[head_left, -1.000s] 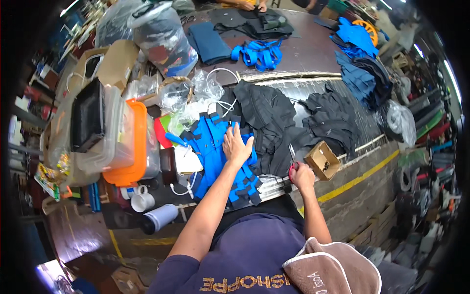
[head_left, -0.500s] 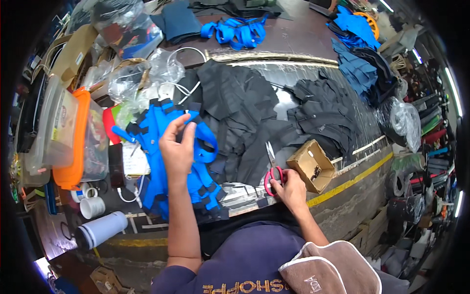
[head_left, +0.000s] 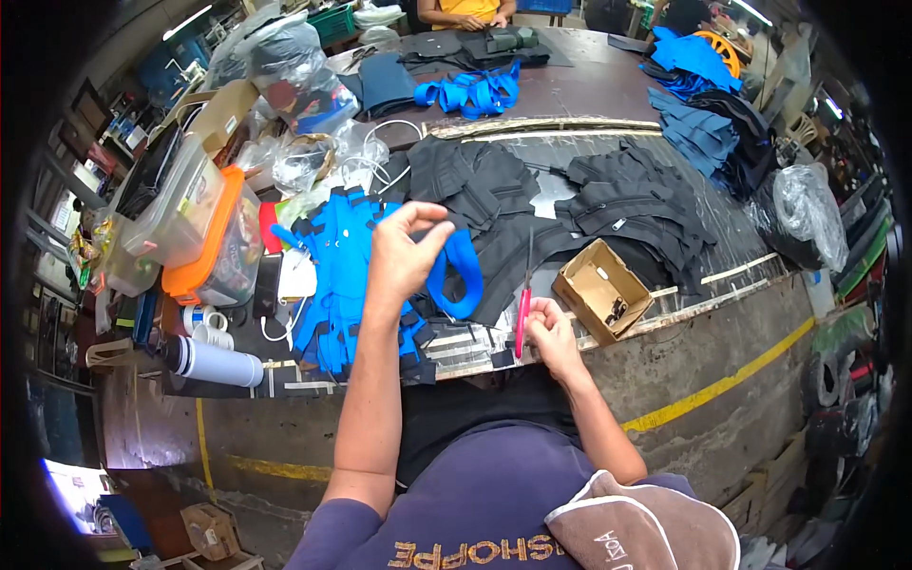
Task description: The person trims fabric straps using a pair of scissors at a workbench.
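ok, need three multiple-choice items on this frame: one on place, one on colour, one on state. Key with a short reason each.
1. Where does the small open cardboard box sit relative to the right hand?
A. Up and to its right, on the table
B. To the left of the left hand
C. On the floor under the table

2. What colour are the handles of the scissors?
A. Green
B. Pink
C. Yellow

3. What is the left hand doing?
A. Lying flat and empty on the table
B. Gripping the white bottle
C. Raised, pinching a blue strap loop

Key:
1 A: the box stands on the table edge just beyond the right hand.
2 B: the handles in the right hand are pink.
3 C: fingers and thumb close on the blue strap above the blue fabric pile.
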Tool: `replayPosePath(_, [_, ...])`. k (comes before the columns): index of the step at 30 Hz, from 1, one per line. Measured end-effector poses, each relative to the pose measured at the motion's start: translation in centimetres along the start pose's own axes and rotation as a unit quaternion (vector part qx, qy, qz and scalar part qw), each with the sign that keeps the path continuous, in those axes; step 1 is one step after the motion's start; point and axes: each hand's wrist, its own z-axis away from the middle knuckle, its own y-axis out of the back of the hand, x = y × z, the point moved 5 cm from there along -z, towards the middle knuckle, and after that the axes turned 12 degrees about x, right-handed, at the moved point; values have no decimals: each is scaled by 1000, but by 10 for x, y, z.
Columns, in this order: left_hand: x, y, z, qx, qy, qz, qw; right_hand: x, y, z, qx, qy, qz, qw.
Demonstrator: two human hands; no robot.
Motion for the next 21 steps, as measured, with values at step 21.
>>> replayPosePath(21, [-23,-49,70,-203,154,384,888,-60,-64,-43,23,57,-206,977])
